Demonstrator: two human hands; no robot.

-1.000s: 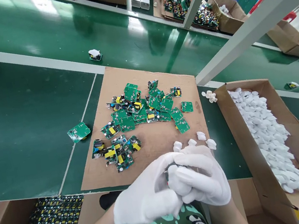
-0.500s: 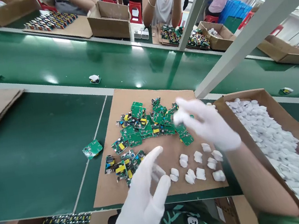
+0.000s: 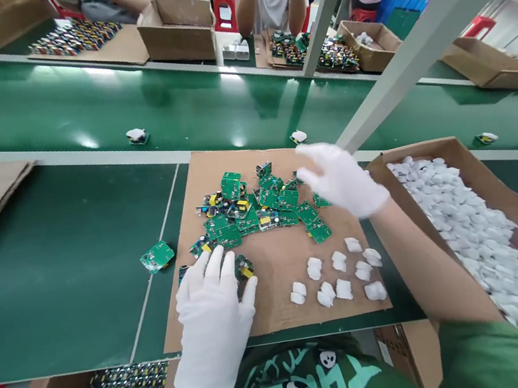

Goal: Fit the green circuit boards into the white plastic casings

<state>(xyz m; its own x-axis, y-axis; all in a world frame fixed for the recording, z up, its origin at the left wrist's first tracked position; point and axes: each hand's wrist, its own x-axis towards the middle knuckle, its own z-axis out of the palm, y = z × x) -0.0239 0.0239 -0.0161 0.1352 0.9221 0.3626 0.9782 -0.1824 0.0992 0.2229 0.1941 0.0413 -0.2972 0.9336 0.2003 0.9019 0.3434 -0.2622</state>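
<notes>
My left hand (image 3: pixel 217 320), in a white glove, reaches over the near-left cluster of circuit boards (image 3: pixel 245 267) and hides most of it. Its fingers are stretched out; whether they touch a board I cannot tell. My right hand (image 3: pixel 342 178), also gloved, is over the far right of the cardboard sheet (image 3: pixel 286 310), fingers apart and nothing visible in them. Just past its fingertips, a board with a white piece on top (image 3: pixel 298 137) sits on the green belt (image 3: pixel 208 114). A heap of green circuit boards (image 3: pixel 229 234) lies mid-sheet. Several white pads (image 3: pixel 344 289) are spread at the near right.
A carton of white pads (image 3: pixel 458 222) stands at the right. A slanted metal post (image 3: pixel 398 82) rises beyond my right hand. One loose board (image 3: pixel 157 256) lies left of the sheet. Across the belt, co-workers sit by an open carton (image 3: pixel 179 31) and boards.
My left hand has moved left onto the near boards. My right hand has moved away from me, towards the belt, where a board with a white piece now shows. Other belt items have shifted left.
</notes>
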